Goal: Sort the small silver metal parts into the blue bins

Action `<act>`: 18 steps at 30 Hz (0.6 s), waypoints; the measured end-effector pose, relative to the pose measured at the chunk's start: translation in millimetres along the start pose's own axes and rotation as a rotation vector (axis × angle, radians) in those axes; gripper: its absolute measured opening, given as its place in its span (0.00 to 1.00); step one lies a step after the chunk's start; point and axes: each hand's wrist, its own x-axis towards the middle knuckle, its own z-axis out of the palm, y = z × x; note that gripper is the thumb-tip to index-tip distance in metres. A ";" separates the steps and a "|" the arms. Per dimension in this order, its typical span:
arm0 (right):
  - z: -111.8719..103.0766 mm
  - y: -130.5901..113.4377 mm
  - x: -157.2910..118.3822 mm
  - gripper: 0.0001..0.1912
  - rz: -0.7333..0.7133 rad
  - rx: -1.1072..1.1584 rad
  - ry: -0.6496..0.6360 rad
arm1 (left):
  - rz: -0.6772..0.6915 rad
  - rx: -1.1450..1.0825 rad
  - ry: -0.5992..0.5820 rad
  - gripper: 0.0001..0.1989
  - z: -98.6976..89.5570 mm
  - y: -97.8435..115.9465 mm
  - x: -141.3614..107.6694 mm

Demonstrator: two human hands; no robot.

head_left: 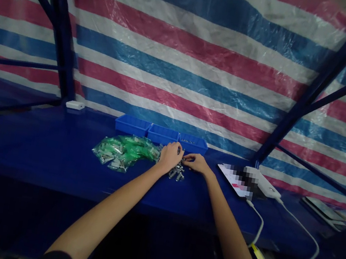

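Note:
A loose pile of small shiny metal parts (177, 175) lies on the blue tabletop (55, 149). Over its left side my left hand (171, 156) is bent with thumb and fingers curled together; what they hold is too small to name. From the right, my right hand (197, 163) reaches the same pile, thumb and fingertips pinched close to the metal pieces. Whether a piece sits in that pinch is unclear. Clear plastic bags (117, 151) with green markings and small parts inside are heaped just left of my left hand.
Behind the hands stand three blue bins (133, 127) in a row; the right one holds small metal pieces. At right lie a phone (234, 180) and a white power bank (264, 183) with white cables. A small white box (75, 105) sits at back left. Blue posts flank a striped sheet.

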 end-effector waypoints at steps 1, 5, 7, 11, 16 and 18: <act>0.5 0.6 0.4 0.13 -0.018 -0.022 0.016 | 0.004 0.003 -0.002 0.08 0.5 -0.2 0.1; 0.3 0.3 0.4 0.11 -0.058 -0.132 0.063 | 0.007 0.014 -0.006 0.08 0.6 -0.2 -0.2; -0.3 -1.3 -0.8 0.11 -0.057 -0.200 0.087 | -0.002 0.013 -0.012 0.08 -0.2 0.5 -0.4; -0.8 -4.0 -3.1 0.10 -0.055 -0.289 0.137 | -0.013 -0.002 -0.016 0.08 -0.8 1.4 -0.4; 0.1 -4.6 -0.4 0.11 -0.116 -0.217 0.283 | -0.066 -0.098 -0.007 0.08 0.0 0.6 0.4; 1.2 -5.9 2.2 0.13 -0.163 -0.101 0.335 | -0.088 -0.157 -0.007 0.09 0.9 -0.1 1.3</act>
